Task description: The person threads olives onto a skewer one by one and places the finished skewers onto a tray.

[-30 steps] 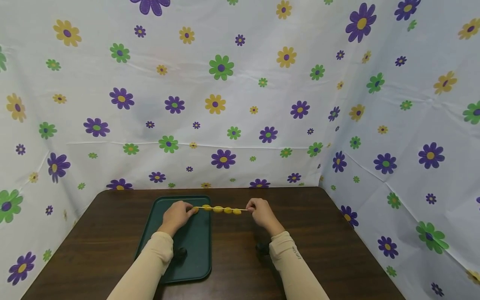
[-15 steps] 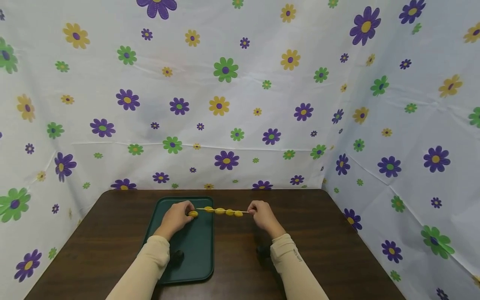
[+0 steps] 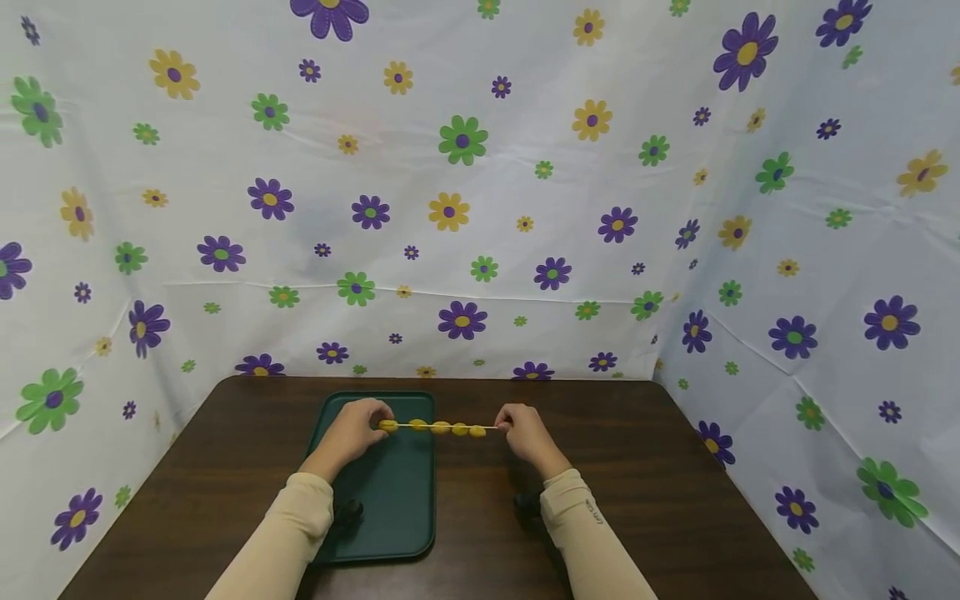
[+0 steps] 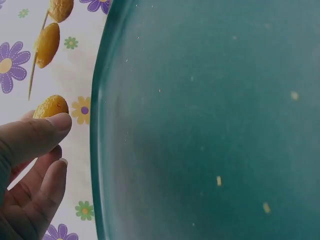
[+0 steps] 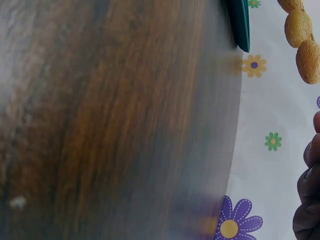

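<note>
Between thumb and fingers my left hand (image 3: 351,435) pinches a wrinkled yellow oval fruit (image 4: 51,105), above the green tray. My right hand (image 3: 527,435) holds the right end of a thin wooden skewer (image 3: 489,427), level in the air. Several more of the same fruits (image 3: 441,427) are threaded along it; two show well in the left wrist view, the nearer fruit (image 4: 48,45) just behind the bare pointed tip. That tip points at the pinched fruit, with a gap visible there. In the right wrist view only curled fingers (image 5: 309,192) show at the edge, below threaded fruits (image 5: 309,61).
The green rimmed tray (image 3: 386,517) lies on the left part of the brown wooden table (image 3: 637,500). A few small pale crumbs (image 4: 218,180) dot it. A flower-printed white cloth (image 3: 480,183) hangs behind and to the sides.
My left hand moved slightly left, then the fruit in it came level with the skewer's tip. The skewer stays in my right hand, almost still. The head view shifted a little.
</note>
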`<state>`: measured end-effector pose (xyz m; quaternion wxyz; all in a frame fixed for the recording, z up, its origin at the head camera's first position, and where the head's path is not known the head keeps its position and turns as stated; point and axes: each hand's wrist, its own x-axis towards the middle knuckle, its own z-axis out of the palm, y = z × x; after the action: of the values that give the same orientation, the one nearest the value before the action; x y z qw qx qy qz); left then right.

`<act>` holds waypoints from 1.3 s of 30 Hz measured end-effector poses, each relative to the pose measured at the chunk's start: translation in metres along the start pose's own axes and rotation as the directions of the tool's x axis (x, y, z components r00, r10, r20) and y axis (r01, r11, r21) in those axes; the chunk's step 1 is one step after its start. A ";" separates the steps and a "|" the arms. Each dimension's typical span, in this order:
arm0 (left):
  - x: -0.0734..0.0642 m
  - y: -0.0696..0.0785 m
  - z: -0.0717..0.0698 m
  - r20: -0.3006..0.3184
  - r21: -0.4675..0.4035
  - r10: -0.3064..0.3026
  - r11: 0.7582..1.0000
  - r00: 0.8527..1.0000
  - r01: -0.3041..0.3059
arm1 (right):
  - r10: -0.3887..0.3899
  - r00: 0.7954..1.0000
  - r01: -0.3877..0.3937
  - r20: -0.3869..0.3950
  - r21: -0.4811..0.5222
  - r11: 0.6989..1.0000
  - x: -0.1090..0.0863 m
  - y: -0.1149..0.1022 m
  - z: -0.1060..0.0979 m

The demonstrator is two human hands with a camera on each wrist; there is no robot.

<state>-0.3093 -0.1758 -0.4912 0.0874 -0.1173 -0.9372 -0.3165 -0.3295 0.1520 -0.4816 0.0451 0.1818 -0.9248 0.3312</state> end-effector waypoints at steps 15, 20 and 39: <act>-0.003 -0.001 -0.001 0.003 -0.015 0.051 0.999 0.999 -0.050 | 0.015 1.000 -0.015 -0.004 -0.019 1.000 -0.001 0.002 0.003; -0.005 -0.002 -0.001 0.004 -0.030 0.042 0.999 0.999 -0.042 | 0.014 1.000 -0.014 0.002 -0.014 1.000 -0.001 0.001 0.003; -0.005 0.001 0.000 0.004 -0.038 0.064 0.997 0.998 -0.064 | 0.041 0.999 -0.040 0.023 -0.056 0.998 0.000 -0.009 0.003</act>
<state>-0.3042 -0.1764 -0.4919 0.0930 -0.1498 -0.9270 -0.3310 -0.3263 0.1440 -0.4786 0.0322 0.1657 -0.9376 0.3041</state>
